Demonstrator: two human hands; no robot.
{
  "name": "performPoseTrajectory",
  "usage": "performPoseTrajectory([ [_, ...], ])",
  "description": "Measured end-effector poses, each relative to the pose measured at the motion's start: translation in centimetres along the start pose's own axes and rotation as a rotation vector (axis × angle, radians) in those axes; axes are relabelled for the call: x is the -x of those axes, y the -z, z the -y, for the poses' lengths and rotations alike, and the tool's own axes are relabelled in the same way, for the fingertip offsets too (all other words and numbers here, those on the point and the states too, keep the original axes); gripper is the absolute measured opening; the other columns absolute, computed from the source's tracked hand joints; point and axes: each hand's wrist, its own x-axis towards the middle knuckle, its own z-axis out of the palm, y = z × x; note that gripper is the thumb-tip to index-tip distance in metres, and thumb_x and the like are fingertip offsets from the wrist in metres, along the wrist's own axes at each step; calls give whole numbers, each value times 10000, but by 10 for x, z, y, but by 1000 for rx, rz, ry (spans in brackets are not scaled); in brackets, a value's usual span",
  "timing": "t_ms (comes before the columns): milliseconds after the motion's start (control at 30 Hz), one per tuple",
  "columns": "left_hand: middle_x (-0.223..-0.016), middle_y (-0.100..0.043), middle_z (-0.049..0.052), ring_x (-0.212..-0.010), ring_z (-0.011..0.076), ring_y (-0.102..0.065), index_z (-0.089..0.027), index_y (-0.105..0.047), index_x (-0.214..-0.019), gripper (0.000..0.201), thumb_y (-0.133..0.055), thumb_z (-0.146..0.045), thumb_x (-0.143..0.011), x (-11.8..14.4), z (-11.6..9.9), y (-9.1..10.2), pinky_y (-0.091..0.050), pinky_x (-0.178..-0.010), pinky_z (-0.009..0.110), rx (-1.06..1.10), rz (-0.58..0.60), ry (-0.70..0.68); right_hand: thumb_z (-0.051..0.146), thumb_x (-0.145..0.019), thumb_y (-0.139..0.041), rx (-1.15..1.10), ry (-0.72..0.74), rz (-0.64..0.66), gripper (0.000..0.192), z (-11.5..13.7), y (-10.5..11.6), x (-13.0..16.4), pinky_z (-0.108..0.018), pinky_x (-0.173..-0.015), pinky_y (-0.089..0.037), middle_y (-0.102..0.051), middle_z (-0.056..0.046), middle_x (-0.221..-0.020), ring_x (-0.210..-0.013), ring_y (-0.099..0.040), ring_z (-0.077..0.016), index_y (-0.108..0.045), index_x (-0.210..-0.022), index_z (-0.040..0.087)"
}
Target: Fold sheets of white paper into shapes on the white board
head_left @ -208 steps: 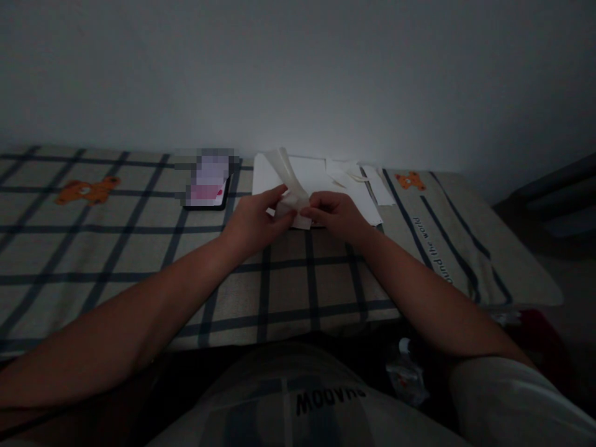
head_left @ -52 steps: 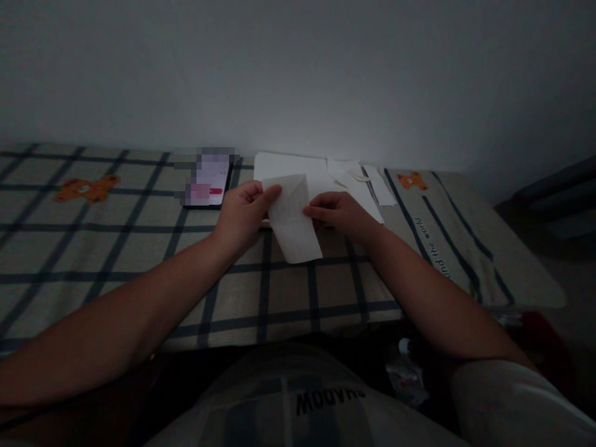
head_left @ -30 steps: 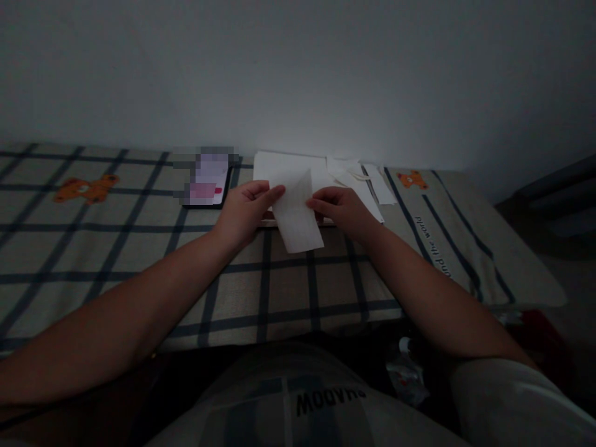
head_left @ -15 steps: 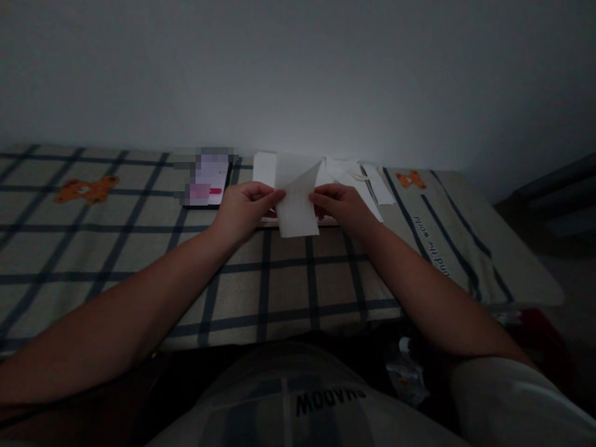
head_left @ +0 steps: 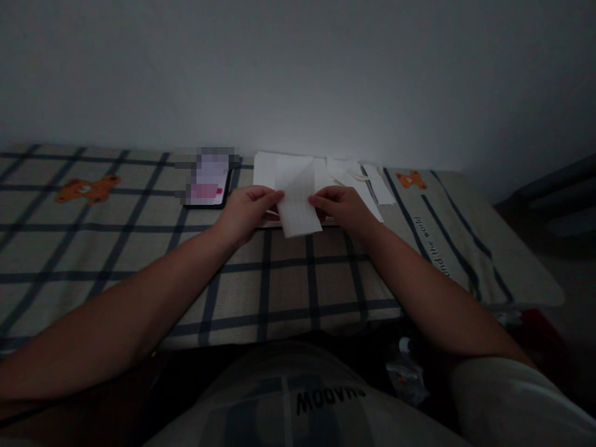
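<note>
A small sheet of thin white paper (head_left: 298,205) is held up between my two hands, with a diagonal fold line across its upper part. My left hand (head_left: 251,208) pinches its left edge between thumb and fingers. On the opposite edge, my right hand (head_left: 338,205) grips it the same way. Behind and under it lie white paper sheets (head_left: 265,166), partly hidden by the held sheet and my hands. Paper strips and cut pieces (head_left: 379,185) lie to the right of the stack.
A phone (head_left: 209,180) with a lit, partly blurred screen lies left of my hands. The checked tablecloth (head_left: 288,285) covers the table, which stands against a pale wall (head_left: 298,74). A clear plastic bottle (head_left: 407,372) is below the table's front edge.
The held paper's upper right corner has shifted left and its lower end has swung slightly right. Both hands keep their pinch in nearly the same place.
</note>
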Motion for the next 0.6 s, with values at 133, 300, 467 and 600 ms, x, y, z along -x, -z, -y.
performPoseTrajectory([
  [133, -765, -735, 40, -669, 141, -678, -174, -734, -718, 166, -852, -291, -718, -3, 3, 1, -598, -636, 250, 2, -8, -12, 490, -788, -789, -7, -41, 22, 329, 2, 0, 1, -272, -619, -520, -690, -4, -680, -612, -604, -109, -713, -801, 170],
  [300, -739, -722, 35, -651, 140, -661, -186, -718, -675, 209, -859, -334, -716, -4, 4, 3, -581, -595, 238, 26, 2, -30, 434, -765, -805, -39, -72, 38, 291, 7, -2, 2, -266, -612, -529, -677, 2, -655, -595, -604, -103, -699, -755, 163],
  [467, -711, -702, 21, -624, 127, -637, -179, -705, -677, 180, -837, -293, -724, -2, 1, 1, -567, -579, 226, 30, -9, -20, 432, -778, -802, -43, -85, 61, 287, 5, -2, 2, -261, -599, -521, -682, -1, -659, -593, -602, -103, -689, -764, 169],
  [600, -762, -728, 19, -666, 139, -659, -186, -703, -721, 140, -835, -220, -690, -3, 1, 1, -582, -619, 243, 50, -13, -2, 431, -780, -805, -64, -102, 80, 286, 3, -2, 2, -278, -618, -537, -686, -7, -671, -601, -609, -110, -682, -772, 172],
])
